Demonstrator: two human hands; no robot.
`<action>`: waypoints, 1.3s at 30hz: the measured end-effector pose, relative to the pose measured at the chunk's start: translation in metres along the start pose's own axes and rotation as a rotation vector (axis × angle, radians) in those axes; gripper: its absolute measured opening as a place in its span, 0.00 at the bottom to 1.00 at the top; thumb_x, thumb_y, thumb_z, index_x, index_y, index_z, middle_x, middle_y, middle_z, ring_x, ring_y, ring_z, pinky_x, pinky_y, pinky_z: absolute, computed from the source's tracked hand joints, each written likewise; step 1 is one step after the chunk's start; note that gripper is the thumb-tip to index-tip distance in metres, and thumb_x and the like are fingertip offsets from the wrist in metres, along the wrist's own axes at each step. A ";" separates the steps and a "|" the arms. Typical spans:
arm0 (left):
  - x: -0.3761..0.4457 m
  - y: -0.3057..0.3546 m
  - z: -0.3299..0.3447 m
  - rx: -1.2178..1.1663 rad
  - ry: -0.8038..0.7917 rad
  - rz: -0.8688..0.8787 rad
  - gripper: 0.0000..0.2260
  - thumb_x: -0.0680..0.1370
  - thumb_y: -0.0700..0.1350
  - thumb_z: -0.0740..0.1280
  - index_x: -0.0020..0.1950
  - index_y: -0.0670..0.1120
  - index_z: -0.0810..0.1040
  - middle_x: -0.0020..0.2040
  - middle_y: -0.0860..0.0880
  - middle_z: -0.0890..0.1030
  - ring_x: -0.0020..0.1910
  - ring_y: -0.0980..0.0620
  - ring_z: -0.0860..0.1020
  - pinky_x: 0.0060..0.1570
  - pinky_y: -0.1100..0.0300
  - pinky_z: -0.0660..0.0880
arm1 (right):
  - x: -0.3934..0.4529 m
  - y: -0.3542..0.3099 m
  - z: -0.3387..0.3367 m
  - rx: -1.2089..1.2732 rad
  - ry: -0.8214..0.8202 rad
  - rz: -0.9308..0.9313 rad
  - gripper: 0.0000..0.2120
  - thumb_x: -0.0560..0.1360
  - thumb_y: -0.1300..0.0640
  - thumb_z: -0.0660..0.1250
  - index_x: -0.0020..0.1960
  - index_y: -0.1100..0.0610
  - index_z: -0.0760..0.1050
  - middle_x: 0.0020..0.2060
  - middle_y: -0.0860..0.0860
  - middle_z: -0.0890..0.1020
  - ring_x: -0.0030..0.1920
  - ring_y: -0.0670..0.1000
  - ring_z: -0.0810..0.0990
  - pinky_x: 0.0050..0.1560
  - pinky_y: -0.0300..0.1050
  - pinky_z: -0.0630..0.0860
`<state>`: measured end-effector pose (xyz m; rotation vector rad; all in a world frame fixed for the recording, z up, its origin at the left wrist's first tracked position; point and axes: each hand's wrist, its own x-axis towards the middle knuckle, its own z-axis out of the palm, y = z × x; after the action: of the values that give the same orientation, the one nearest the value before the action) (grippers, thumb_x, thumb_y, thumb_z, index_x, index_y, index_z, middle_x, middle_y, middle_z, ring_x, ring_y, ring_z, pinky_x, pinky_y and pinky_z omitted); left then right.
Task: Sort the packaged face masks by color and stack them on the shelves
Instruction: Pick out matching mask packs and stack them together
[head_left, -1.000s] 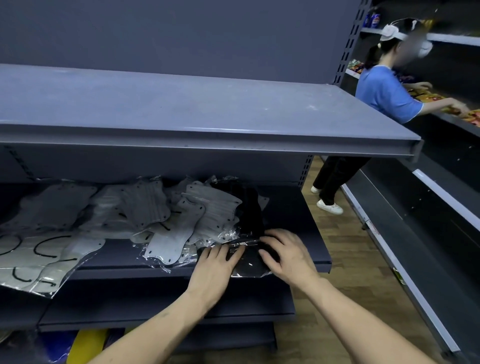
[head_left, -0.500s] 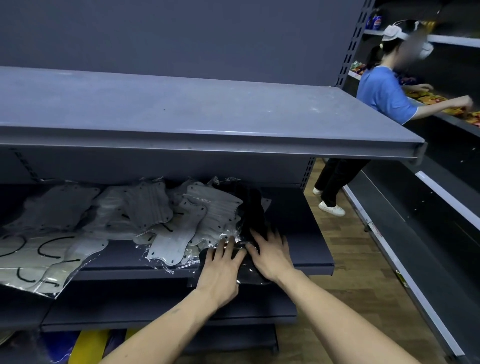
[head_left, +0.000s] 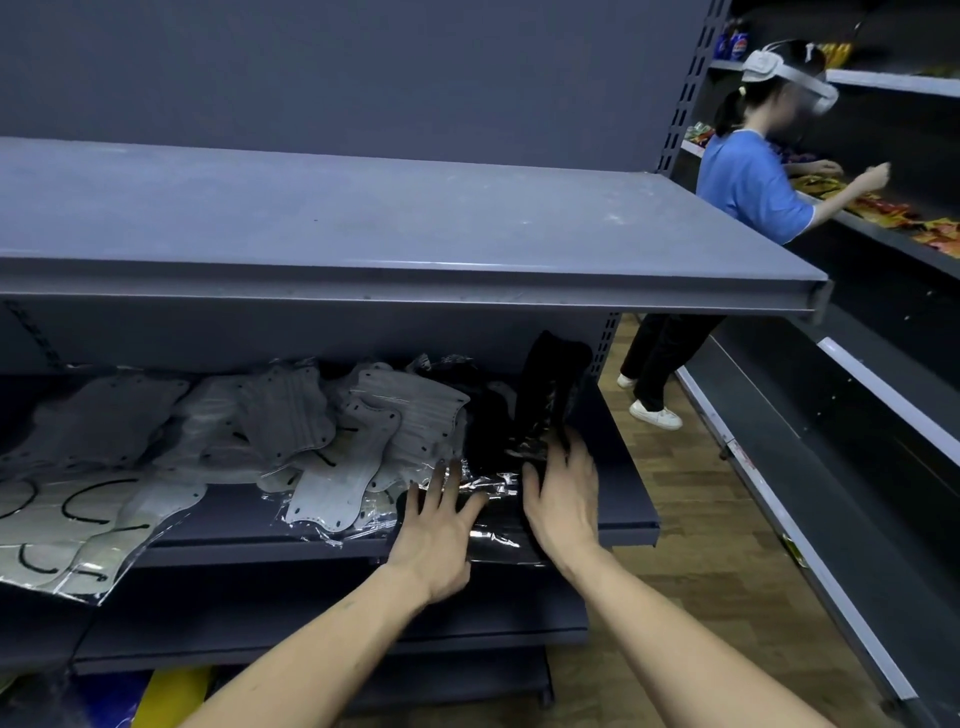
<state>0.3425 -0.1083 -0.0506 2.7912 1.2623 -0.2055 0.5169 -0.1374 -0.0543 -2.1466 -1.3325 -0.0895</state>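
Observation:
Several white packaged masks (head_left: 291, 431) lie spread over the middle shelf (head_left: 623, 525), with more hanging off its left front edge (head_left: 67, 525). A pile of black packaged masks (head_left: 493, 431) sits right of them, and one black pack (head_left: 550, 384) stands tilted up on end. My left hand (head_left: 436, 530) rests flat with spread fingers on a black pack (head_left: 493, 535) at the shelf's front edge. My right hand (head_left: 563, 493) holds the lower end of the upright black pack, fingers reaching around it.
A bare grey shelf (head_left: 363, 228) overhangs the masks. A lower shelf (head_left: 311, 623) juts out below, with yellow and blue items (head_left: 171, 696) beneath. A person in a blue shirt (head_left: 748, 192) works at snack shelves (head_left: 883, 213) across the wooden-floored aisle (head_left: 701, 519).
My right hand has moved up and right and tipped a black pack up on end. My left hand has stayed on the front black pack.

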 end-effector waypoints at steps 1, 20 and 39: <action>-0.001 0.002 0.001 0.000 0.016 0.003 0.36 0.76 0.47 0.64 0.80 0.51 0.48 0.80 0.38 0.39 0.79 0.38 0.39 0.76 0.39 0.46 | 0.000 -0.001 -0.004 0.019 0.018 -0.007 0.25 0.78 0.55 0.66 0.73 0.59 0.68 0.69 0.59 0.70 0.64 0.59 0.71 0.66 0.55 0.70; -0.002 0.007 0.002 -0.445 0.236 0.040 0.35 0.72 0.41 0.68 0.77 0.57 0.62 0.78 0.45 0.56 0.74 0.44 0.61 0.72 0.55 0.64 | -0.048 -0.003 0.001 0.089 0.080 -0.464 0.08 0.75 0.49 0.68 0.40 0.50 0.82 0.39 0.45 0.77 0.41 0.48 0.74 0.46 0.45 0.70; -0.013 -0.010 0.012 -0.029 0.427 0.205 0.37 0.64 0.50 0.76 0.73 0.53 0.70 0.65 0.48 0.75 0.64 0.45 0.73 0.67 0.41 0.69 | -0.043 0.034 -0.017 -0.183 -0.253 -0.522 0.35 0.58 0.58 0.80 0.65 0.48 0.77 0.58 0.47 0.80 0.56 0.52 0.77 0.54 0.50 0.80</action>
<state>0.3256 -0.1132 -0.0603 3.0102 1.0130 0.4385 0.5283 -0.1915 -0.0714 -1.9441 -2.0815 -0.1568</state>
